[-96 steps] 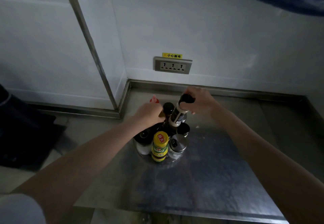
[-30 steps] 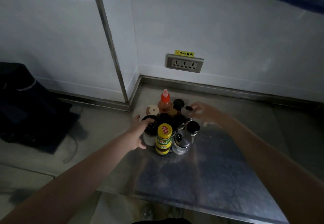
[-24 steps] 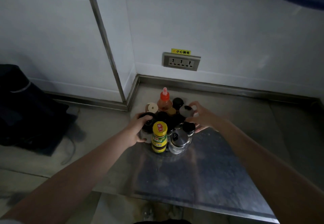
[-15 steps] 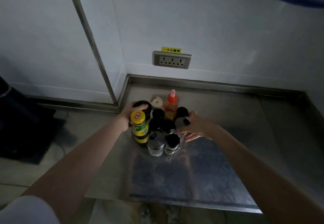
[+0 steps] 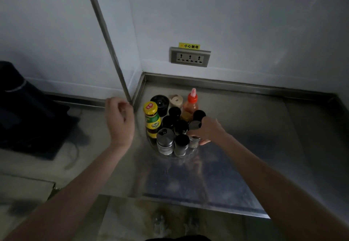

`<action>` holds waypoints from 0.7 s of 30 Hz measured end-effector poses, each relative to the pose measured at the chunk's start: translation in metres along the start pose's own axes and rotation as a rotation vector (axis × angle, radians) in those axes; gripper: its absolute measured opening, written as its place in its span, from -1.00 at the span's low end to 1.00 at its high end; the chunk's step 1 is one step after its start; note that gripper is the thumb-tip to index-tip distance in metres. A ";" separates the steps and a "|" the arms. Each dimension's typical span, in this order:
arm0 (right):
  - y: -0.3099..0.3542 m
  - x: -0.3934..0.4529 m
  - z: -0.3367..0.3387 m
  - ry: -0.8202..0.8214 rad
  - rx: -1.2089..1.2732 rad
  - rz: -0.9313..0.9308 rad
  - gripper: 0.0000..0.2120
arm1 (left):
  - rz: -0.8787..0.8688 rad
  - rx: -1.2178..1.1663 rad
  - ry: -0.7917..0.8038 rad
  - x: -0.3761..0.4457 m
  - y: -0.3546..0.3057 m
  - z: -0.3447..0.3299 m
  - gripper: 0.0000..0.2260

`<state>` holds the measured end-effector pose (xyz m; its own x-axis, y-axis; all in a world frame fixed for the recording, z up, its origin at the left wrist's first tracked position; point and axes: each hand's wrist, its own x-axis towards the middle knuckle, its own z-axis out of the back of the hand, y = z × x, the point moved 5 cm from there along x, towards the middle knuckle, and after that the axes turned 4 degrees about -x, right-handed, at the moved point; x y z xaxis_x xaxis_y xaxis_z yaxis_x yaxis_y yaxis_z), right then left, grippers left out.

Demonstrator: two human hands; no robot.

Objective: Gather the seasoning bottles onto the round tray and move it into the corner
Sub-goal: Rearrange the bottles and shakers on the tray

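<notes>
Left of the cluster, the left hand hangs loosely curled and holding nothing, while the seasoning bottles crowd the round tray near the counter's corner (yellow-capped one leftmost), the right hand gripping the tray's right edge.

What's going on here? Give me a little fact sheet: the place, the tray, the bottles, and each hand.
place: steel counter in a wall corner, power socket above
round tray: on the counter near the corner, full of upright bottles
standouts: yellow-capped bottle at left, red-capped squeeze bottle at back
left hand: lifted off, loosely curled, holding nothing
right hand: at the tray's right side, against the bottles
</notes>
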<state>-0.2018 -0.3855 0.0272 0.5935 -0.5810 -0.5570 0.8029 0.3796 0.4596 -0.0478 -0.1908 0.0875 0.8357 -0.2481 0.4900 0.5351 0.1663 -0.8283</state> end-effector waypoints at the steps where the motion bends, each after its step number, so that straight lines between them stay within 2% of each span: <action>1: 0.001 -0.002 0.001 -0.021 -0.031 0.012 -0.66 | -0.082 -0.007 0.039 -0.007 -0.013 -0.001 -0.84; 4: 0.004 -0.007 0.004 -0.071 -0.063 0.085 -0.69 | -0.307 0.066 0.250 -0.035 -0.050 -0.018 -0.89; 7: 0.010 -0.016 0.016 -0.120 -0.054 0.154 -0.70 | -0.471 0.323 0.652 -0.070 -0.052 -0.057 -0.74; 9: 0.012 -0.023 0.027 -0.111 -0.061 0.192 -0.76 | -0.523 0.507 0.829 -0.085 -0.042 -0.076 -0.66; 11: 0.012 -0.030 0.040 -0.101 -0.061 0.220 -0.72 | -0.498 0.609 0.946 -0.090 -0.035 -0.084 -0.63; 14: 0.010 -0.037 0.060 -0.087 -0.114 0.263 -0.68 | -0.476 0.708 1.005 -0.092 -0.031 -0.089 -0.60; 17: 0.006 -0.043 0.069 -0.022 -0.157 0.289 -0.76 | -0.582 0.782 1.017 -0.098 -0.034 -0.093 -0.56; 21: -0.012 -0.041 0.064 0.019 -0.212 0.276 -0.76 | -0.689 0.845 1.017 -0.102 -0.038 -0.098 -0.55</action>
<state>-0.2393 -0.4129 0.0887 0.7894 -0.4223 -0.4455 0.6042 0.6627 0.4424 -0.1657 -0.2657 0.0424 0.1437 -0.9894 0.0207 0.9880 0.1446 0.0538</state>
